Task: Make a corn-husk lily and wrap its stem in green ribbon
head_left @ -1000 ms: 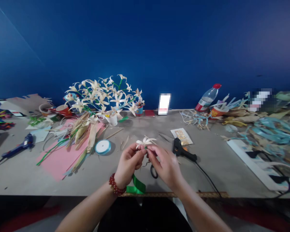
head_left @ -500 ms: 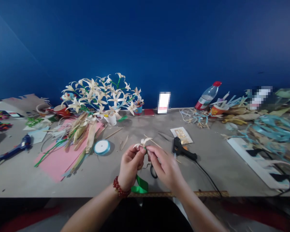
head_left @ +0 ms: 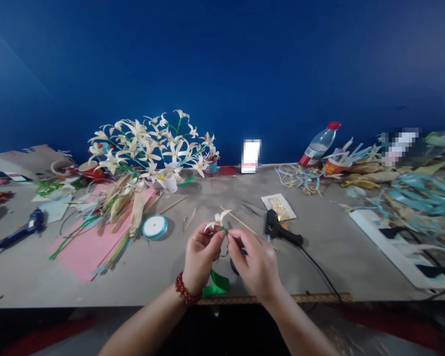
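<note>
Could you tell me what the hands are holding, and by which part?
Left hand and right hand pinch a small pale flower at its green base.

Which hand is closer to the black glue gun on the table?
Right. The right hand sits just left of the glue gun; the left hand is farther left, both pinching the small flower.

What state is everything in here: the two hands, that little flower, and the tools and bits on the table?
Left hand: fingertips pinched on the cream flower's base.
Right hand: fingertips pinched at the same green base.
Cream flower: held up, petals spread.
Black glue gun: lying on its side, cord attached.
Bottle: leaning, red cap on.
Ribbon spool: lying flat.
Flower bunch: standing upright, petals open.
</note>
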`<state>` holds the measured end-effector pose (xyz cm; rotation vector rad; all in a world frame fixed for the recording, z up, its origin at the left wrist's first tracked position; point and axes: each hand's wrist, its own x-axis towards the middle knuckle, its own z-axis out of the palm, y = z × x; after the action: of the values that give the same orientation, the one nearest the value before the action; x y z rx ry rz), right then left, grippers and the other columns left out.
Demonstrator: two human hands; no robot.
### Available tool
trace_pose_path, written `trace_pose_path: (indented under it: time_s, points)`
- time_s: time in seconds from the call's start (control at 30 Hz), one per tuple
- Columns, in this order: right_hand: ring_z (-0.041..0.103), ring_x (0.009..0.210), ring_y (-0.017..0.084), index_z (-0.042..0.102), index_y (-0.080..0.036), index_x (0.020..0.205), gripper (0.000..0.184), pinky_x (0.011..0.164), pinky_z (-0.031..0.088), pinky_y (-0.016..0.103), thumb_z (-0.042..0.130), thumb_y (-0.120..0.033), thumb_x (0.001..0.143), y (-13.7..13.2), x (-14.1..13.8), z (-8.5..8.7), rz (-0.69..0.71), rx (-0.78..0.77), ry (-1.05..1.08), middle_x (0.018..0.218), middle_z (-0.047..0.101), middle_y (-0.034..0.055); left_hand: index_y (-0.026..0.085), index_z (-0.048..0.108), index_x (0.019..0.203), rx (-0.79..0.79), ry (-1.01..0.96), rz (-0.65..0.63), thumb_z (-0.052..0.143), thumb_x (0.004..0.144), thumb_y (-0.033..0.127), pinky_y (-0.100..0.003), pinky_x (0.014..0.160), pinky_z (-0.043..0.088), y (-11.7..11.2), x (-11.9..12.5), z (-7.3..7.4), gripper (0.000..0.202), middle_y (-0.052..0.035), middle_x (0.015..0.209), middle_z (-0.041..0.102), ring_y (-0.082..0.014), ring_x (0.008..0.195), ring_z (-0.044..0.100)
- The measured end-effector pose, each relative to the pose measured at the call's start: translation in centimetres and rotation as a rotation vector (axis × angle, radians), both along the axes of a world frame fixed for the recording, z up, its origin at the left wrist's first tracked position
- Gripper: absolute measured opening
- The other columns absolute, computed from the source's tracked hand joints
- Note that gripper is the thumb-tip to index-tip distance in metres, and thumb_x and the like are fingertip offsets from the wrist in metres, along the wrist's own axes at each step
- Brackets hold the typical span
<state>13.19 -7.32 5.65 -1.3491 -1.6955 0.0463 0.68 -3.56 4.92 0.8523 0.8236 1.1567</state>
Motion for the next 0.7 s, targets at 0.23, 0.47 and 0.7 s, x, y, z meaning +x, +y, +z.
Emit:
trace_pose_path:
  time_s: [0.23, 0.47, 0.7]
  points:
    - [0.069, 0.069, 0.019, 0.061, -0.018, 0.098, 0.011, 0.066, 0.051, 0.028, 0.052, -0.014, 0.093, 0.2, 0.1, -0.2, -0.009, 0.083, -0.096, 0.08, 0.073, 0.0053, 0.016, 0.057, 0.078, -0.023, -0.006, -0.029, 0.079, 0.072, 0.033, -0.014, 0.036, 0.018, 0.3, -0.3, 0.0, 0.028, 0.0093, 0.059, 0.044, 0.0013, 0.038, 0.026]
    - [0.069, 0.072, 0.019, 0.062, -0.019, 0.1, 0.016, 0.068, 0.053, 0.029, 0.049, -0.013, 0.093, 0.3, 0.2, 0.4, 0.014, 0.082, -0.112, 0.082, 0.074, 0.0062, 0.017, 0.054, 0.077, -0.074, -0.035, -0.032, 0.081, 0.07, 0.033, -0.014, 0.036, 0.017, 0.2, -0.1, 0.7, 0.031, 0.0104, 0.056, 0.043, 0.0009, 0.037, 0.024]
    - [0.068, 0.068, 0.019, 0.062, -0.018, 0.099, 0.013, 0.066, 0.052, 0.028, 0.052, -0.013, 0.093, 0.3, -0.1, 0.2, -0.013, 0.136, -0.137, 0.077, 0.073, 0.0053, 0.018, 0.054, 0.077, -0.079, -0.054, -0.008, 0.079, 0.071, 0.03, -0.013, 0.036, 0.018, -0.1, 0.1, 1.1, 0.028, 0.0117, 0.052, 0.038, -0.0002, 0.038, 0.024]
